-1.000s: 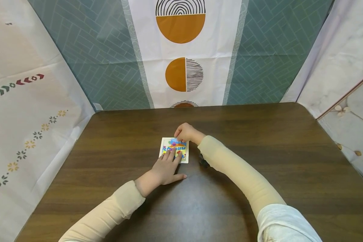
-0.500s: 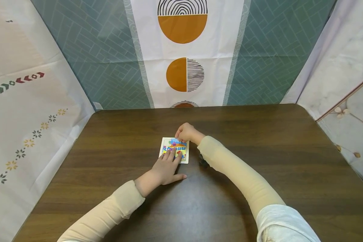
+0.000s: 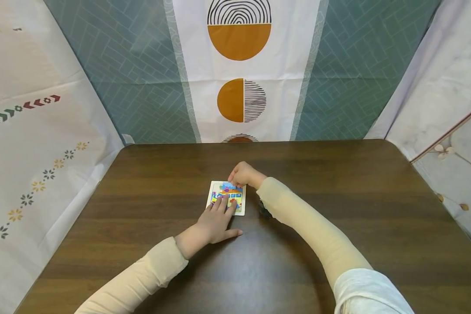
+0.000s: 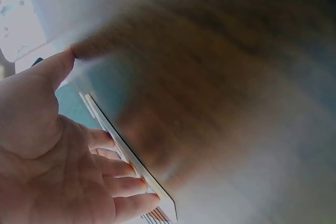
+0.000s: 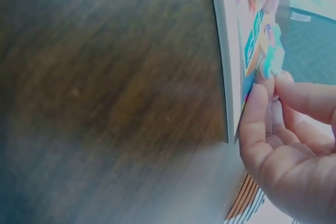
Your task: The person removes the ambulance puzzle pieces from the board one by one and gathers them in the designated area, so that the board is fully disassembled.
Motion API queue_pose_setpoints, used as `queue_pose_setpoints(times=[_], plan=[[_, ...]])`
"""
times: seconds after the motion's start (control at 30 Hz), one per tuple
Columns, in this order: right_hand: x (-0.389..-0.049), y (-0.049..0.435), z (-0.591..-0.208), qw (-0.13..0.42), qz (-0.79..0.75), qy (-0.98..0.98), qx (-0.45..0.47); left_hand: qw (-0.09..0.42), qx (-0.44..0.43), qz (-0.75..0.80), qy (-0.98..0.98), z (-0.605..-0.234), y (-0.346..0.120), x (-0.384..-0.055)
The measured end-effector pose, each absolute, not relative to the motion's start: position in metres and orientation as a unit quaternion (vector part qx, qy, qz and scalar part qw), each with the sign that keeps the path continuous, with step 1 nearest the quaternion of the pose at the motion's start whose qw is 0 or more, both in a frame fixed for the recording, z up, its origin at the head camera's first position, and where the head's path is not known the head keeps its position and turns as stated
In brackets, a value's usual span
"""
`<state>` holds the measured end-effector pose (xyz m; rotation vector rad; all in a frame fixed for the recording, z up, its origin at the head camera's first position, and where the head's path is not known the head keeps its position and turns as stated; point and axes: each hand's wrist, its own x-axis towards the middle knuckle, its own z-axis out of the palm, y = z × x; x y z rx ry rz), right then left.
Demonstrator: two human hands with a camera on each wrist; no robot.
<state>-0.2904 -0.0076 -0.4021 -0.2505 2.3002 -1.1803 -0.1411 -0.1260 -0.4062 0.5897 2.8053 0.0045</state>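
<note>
Jigsaw puzzle board (image 3: 216, 186) lies on the table (image 3: 161, 174), its hands barely shifted this past second. Left hand (image 3: 215, 223), fingers straight, rests on it from seven o'clock; right hand (image 3: 244, 175), at one o'clock, pinches a jigsaw piece (image 5: 274, 52), apparently still unseated.

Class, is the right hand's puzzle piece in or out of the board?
Out: the right wrist view shows the piece pinched in the right hand, tilted up from the board.

White-bordered, multicoloured rectangular board (image 3: 216, 188) laid flat on dark-brown wood-grain table (image 3: 337, 200). Board's near-left part covered by bare left hand (image 3: 216, 221), fingers extended; far-right corner overlapped by bare right hand (image 3: 244, 175), fingers curled.
</note>
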Motion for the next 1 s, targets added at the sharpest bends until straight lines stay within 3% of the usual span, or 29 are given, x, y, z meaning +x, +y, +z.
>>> queue_pose_setpoints(times=[0.2, 0.53, 1.0], plan=[[-0.3, -0.01, -0.413, 0.267, -0.425, 0.859, -0.099, 0.153, 0.197, 0.015, 0.968, -0.404, -0.126, -0.14], [-0.283, -0.006, -0.401, 0.265, -0.452, 0.848, -0.081, 0.152, 0.195, 0.016, 0.969, -0.408, -0.127, -0.138], [-0.285, 0.01, -0.392, 0.245, -0.509, 0.82, -0.096, 0.152, 0.194, 0.007, 0.969, -0.408, -0.128, -0.138]])
